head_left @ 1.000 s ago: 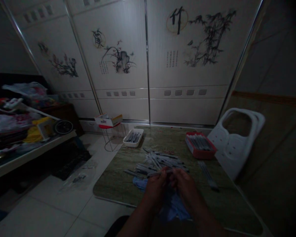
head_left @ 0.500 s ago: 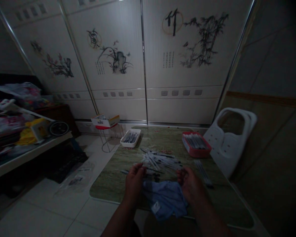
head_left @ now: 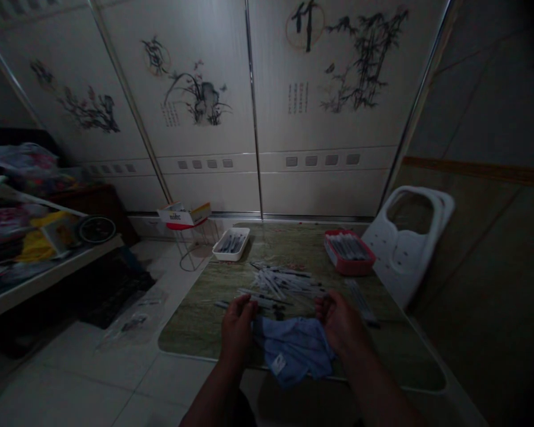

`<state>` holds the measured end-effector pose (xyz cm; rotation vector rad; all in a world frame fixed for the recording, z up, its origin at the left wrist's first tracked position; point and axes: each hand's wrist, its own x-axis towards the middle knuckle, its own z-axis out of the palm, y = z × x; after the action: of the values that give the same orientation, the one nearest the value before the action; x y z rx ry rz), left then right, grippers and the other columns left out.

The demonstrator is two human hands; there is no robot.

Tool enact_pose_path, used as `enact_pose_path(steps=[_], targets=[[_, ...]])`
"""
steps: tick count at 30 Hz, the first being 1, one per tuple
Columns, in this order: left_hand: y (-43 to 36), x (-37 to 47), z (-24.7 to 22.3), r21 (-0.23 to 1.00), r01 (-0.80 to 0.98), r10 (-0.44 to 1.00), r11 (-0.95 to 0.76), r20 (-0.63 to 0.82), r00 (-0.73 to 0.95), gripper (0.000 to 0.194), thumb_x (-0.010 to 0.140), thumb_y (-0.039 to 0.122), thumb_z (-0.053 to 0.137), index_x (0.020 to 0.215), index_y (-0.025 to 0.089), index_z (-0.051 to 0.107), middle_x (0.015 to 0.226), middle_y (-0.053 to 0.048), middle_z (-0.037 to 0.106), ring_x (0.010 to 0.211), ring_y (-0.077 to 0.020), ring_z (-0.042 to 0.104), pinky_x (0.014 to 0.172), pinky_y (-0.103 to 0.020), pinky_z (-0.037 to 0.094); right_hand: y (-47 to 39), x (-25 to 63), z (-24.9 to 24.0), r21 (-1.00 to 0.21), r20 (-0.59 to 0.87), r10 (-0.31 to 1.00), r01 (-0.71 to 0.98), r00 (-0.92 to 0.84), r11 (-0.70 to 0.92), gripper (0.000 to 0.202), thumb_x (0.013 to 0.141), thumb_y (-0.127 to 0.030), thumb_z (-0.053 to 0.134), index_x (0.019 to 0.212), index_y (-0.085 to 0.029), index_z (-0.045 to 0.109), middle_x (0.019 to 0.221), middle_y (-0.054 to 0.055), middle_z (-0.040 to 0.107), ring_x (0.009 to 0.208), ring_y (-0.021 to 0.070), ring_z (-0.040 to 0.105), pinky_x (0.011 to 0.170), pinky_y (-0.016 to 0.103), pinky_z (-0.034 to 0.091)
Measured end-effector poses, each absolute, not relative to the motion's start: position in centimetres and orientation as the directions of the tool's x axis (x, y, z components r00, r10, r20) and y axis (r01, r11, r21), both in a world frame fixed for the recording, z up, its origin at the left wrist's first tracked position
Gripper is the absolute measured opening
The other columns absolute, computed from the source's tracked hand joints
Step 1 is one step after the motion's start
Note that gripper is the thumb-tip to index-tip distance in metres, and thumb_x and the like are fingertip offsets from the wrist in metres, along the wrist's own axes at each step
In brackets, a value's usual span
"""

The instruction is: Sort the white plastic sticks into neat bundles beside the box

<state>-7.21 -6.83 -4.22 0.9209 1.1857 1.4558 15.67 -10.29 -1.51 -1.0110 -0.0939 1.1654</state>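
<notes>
While the left hand (head_left: 238, 329) is at the left edge of the blue cloth (head_left: 296, 347), its fingers are bent together; whether they grip a pen cannot be told in this light. Right hand (head_left: 340, 326) at the cloth's right edge, fingers loosely curled; contents likewise unclear. Contact with the cloth uncertain for both.

Pens: main pile (head_left: 285, 281) just beyond the cloth, crossed at mixed angles; a smaller group (head_left: 267, 303) lies nearer the cloth, toward its left corner.

Progress (judged): partway. Pens already lie in the red box (head_left: 358, 268), beyond and right of the cloth; an aligned row (head_left: 360, 302) is on the tabletop (head_left: 191, 332) to its right. Slim items also fill the white tray (head_left: 226, 257), beyond and left. Pile remains loose, apparently still to be dealt with.

Obstacles: the crossed pens could snag one another; the cloth occupies the space between the hands.

Farther from the cloth: left, a stool (head_left: 180, 226) bearing a carton (head_left: 175, 217); right, a white chair (head_left: 398, 252); straight beyond, wardrobe doors (head_left: 329, 193).
</notes>
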Motion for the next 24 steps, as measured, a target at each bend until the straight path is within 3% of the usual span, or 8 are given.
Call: enact_pose_path(steps=[6, 15, 24], targets=[[-7.04, -7.02, -4.08, 0.967, -0.253, 0.981, 0.01, -0.059, -0.186, 0.051, 0.066, 0.045, 0.082, 0.107, 0.017, 0.066, 0.086, -0.004, 0.07, 0.073, -0.015, 0.063, 0.066, -0.026, 0.046, -10.43, 15.74, -1.25, -0.722, -0.417, 0.795, -0.692, 0.44, 0.004, 0.016, 0.087, -0.03, 0.061, 0.078, -0.017, 0.062, 0.062, 0.003, 0.07, 0.05, 0.013, 0.062, 0.045, 0.021, 0.049], [-7.25, -6.96, -4.01, 0.981, -0.192, 0.988, -0.011, -0.019, -0.155, 0.049, 0.072, 0.046, 0.077, 0.11, 0.017, 0.064, 0.093, -0.006, 0.071, 0.083, -0.0171, 0.066, 0.077, -0.03, 0.049, -10.18, 15.83, -1.18, -0.709, -0.435, 0.787, -0.705, 0.437, -0.001, 0.014, 0.087, -0.026, 0.06, 0.075, -0.018, 0.061, 0.06, 0.004, 0.068, 0.048, 0.0136, 0.061, 0.042, 0.021, 0.048], [-7.42, -6.78, -4.31, 0.987, -0.162, 0.989, -0.024, 0.001, -0.145, 0.042, 0.075, 0.04, 0.076, 0.109, 0.018, 0.064, 0.094, -0.005, 0.07, 0.084, -0.0157, 0.066, 0.078, -0.028, 0.048, -10.03, 16.12, -1.25, -0.732, -0.417, 0.8, -0.682, 0.432, -0.013, 0.017, 0.09, -0.025, 0.054, 0.076, -0.017, 0.061, 0.06, 0.004, 0.068, 0.048, 0.0128, 0.059, 0.041, 0.02, 0.045]])
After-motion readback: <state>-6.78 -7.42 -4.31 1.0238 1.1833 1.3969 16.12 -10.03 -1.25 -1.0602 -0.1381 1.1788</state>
